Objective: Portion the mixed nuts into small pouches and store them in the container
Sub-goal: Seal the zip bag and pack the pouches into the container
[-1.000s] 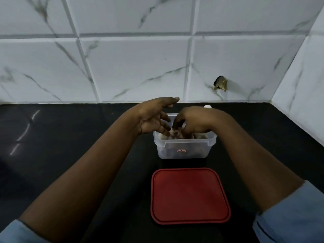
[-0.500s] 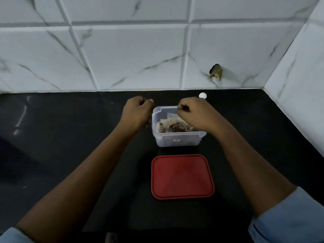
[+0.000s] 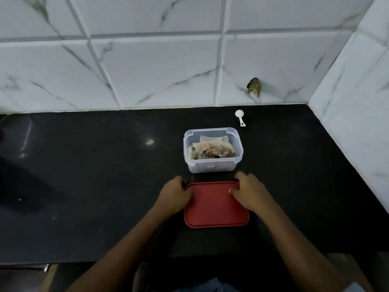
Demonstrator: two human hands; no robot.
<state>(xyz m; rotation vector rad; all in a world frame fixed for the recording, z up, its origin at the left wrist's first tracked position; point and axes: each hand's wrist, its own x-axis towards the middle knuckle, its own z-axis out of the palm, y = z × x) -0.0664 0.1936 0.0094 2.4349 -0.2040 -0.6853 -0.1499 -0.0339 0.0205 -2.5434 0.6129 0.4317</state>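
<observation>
A clear plastic container [image 3: 212, 166] stands open on the black counter, with several small pouches of mixed nuts [image 3: 211, 149] packed inside. Just in front of it lies a flat red lid [image 3: 215, 209]. My left hand [image 3: 175, 196] grips the lid's far left corner with curled fingers. My right hand [image 3: 249, 191] holds the far right corner, thumb on the lid's top and fingers over its edge. The lid lies flat on the counter.
A small white scoop [image 3: 240, 116] lies on the black counter [image 3: 94, 175] behind the container, near the tiled wall. A side wall rises at the right. The counter's front edge runs close below the lid.
Both hands left the container and came back toward me onto the red lid's far corners. The camera has pulled back, and the scoop now shows behind the container.
</observation>
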